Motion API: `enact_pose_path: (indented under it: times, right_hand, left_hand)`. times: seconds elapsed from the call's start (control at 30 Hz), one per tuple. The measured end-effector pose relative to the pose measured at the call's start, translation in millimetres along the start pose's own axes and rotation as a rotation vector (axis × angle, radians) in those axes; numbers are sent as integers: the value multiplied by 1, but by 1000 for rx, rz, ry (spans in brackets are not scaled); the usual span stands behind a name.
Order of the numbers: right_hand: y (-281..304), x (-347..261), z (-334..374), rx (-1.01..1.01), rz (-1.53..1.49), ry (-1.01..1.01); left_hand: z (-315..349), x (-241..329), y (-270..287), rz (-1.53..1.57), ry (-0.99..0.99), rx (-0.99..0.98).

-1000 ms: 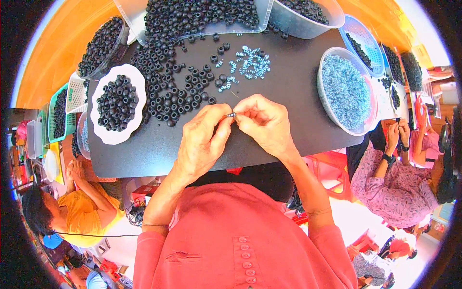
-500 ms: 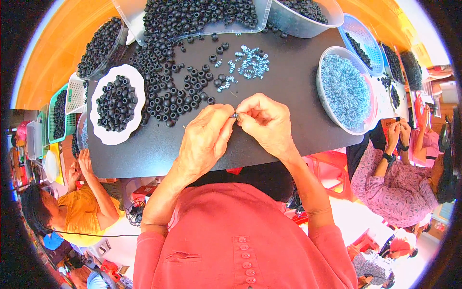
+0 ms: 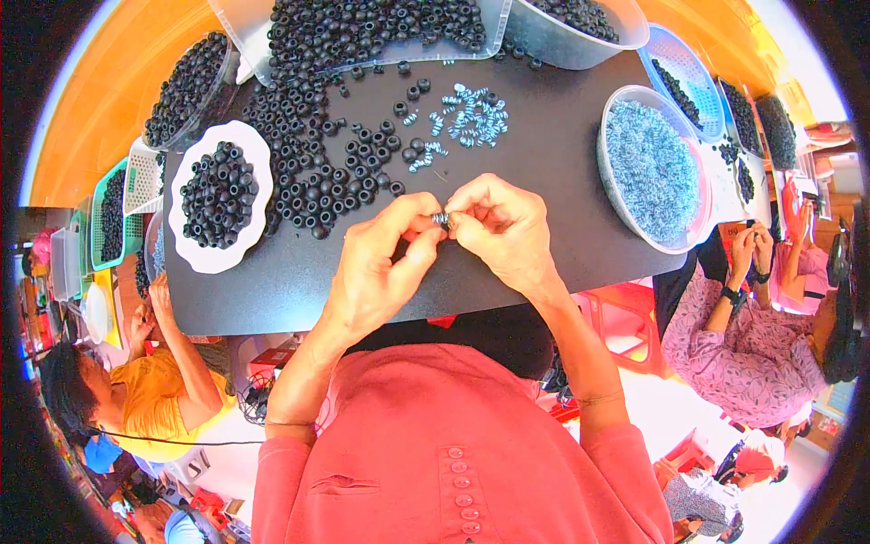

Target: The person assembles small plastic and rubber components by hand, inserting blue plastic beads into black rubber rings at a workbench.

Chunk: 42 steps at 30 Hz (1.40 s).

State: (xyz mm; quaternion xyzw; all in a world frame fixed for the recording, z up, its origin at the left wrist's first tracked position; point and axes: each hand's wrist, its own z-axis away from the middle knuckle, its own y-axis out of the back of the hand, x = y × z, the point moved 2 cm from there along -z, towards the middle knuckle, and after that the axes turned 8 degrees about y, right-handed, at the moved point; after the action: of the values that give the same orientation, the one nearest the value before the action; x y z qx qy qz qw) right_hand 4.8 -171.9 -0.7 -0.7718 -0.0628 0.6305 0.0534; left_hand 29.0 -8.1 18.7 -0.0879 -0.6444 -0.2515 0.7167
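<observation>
Over the near part of the dark table, my left hand [image 3: 382, 258] and my right hand [image 3: 504, 234] meet fingertip to fingertip. Between them shows a small silvery coil spring [image 3: 440, 218]. The thumb and index finger of my left hand close around its left side. At its right end, my right fingertips pinch it; whatever else they cover is hidden. Beyond my hands lies a small heap of similar springs [image 3: 476, 118]. Loose round black pieces with holes [image 3: 340, 186] spread over the table to the left of that heap.
A white scalloped plate [image 3: 264, 195] of black pieces stands at left. At right is a clear tub [image 3: 605, 181] full of springs. A clear bin [image 3: 498, 36] and a grey tub [image 3: 580, 56] hold black pieces at the far edge. People sit at both sides.
The left fingers have shifted and spread a little, with the thumb lower, so more of the spring shows between the hands. My right hand has hardly moved.
</observation>
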Motion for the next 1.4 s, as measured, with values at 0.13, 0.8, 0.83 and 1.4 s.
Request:
enact_pose_path:
  times: [0.13, 0.8, 0.83, 1.4]
  right_hand:
    - [3, 7, 1, -42, 50, -41]
    - [-2, 7, 2, -40, 25, 49]
    - [-2, 7, 2, -30, -8, 53]
    - [-2, 2, 1, -23, -39, -4]
  left_hand:
    - [-1, -1, -1, -312, -387, 146]
    - [-1, 0, 0, -415, -440, 151]
    - [0, 3, 1, -415, -441, 148]
    - [2, -7, -1, 6, -74, -30]
